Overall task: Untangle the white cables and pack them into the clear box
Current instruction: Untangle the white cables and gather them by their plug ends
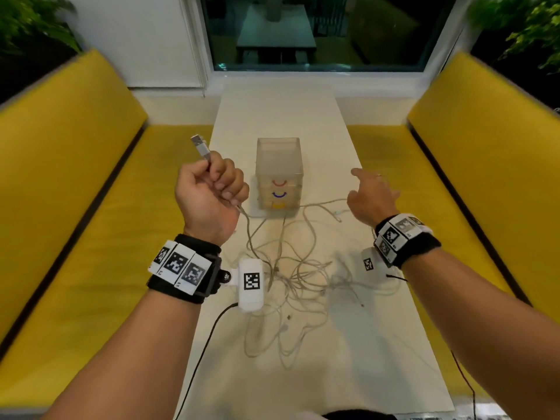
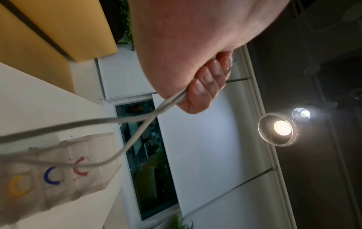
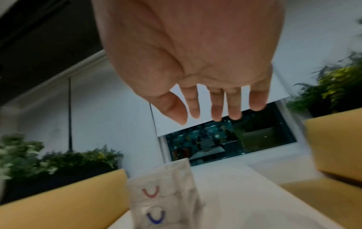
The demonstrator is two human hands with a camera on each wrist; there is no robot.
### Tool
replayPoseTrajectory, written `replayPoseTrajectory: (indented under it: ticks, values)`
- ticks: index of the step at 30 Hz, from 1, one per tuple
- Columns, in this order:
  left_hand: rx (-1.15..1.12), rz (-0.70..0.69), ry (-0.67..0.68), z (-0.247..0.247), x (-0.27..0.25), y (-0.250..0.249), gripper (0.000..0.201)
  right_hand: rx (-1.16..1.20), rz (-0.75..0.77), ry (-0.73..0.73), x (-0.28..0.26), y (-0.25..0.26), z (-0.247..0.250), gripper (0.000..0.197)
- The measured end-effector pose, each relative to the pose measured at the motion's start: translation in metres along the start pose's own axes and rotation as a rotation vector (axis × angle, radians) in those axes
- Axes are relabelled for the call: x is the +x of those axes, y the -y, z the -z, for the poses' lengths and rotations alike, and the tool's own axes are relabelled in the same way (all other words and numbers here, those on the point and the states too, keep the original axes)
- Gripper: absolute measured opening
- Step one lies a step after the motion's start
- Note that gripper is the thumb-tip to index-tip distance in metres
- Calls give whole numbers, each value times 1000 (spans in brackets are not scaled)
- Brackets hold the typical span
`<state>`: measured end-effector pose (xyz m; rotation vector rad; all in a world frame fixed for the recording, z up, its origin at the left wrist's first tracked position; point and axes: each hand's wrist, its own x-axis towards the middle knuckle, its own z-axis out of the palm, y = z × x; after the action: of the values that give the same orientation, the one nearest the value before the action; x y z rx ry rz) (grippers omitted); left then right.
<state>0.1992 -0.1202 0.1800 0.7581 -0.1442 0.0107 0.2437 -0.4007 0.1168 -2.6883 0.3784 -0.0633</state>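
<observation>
The left hand (image 1: 209, 192) is fisted around a white USB cable (image 1: 201, 150), connector protruding upward. The right hand (image 1: 371, 195) hovers empty, fingers spread. Tangled white cables (image 1: 291, 277) lie on the table (image 1: 272, 110) before the translucent, square three-drawer clear box (image 1: 278, 165).

The left hand (image 2: 195, 51) curls its fingers (image 2: 203, 88) round a white cable (image 2: 135, 137), which droops in two strands toward the clear box (image 2: 92, 156) on the tabletop (image 2: 35, 100).
</observation>
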Motion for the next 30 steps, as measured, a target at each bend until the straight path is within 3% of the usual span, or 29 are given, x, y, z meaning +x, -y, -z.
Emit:
replayPoseTrajectory:
  ticks: [3,6,8,10,12,18,21,23,26,30]
  values:
    - [-1,62,18,-2,-1,15,29,467,273,84,-23,34,-6,55]
    - [0,122,49,-10,-3,27,33,880,439,505,-59,78,-6,51]
    - [-4,130,63,-15,-3,30,31,902,474,712,-76,97,-12,36]
    - [-13,112,67,-17,-3,25,27,747,491,755,-84,105,-23,7]
    - [-35,70,58,-17,-1,13,22,655,473,729,-83,102,-39,13]
    - [-160,-40,-54,-9,-3,-26,22,606,210,586,-59,62,-62,42]
    - [-164,-75,-94,-4,-7,-28,21,546,215,662,-54,51,-57,50]
    - [-164,-101,-112,-1,-8,-29,20,415,219,627,-48,48,-53,57]
    - [-166,-143,-123,2,-6,-37,19,298,210,412,-29,44,-41,50]
    - [-162,-183,-121,9,-4,-49,20,179,76,89,-1,38,-13,41]
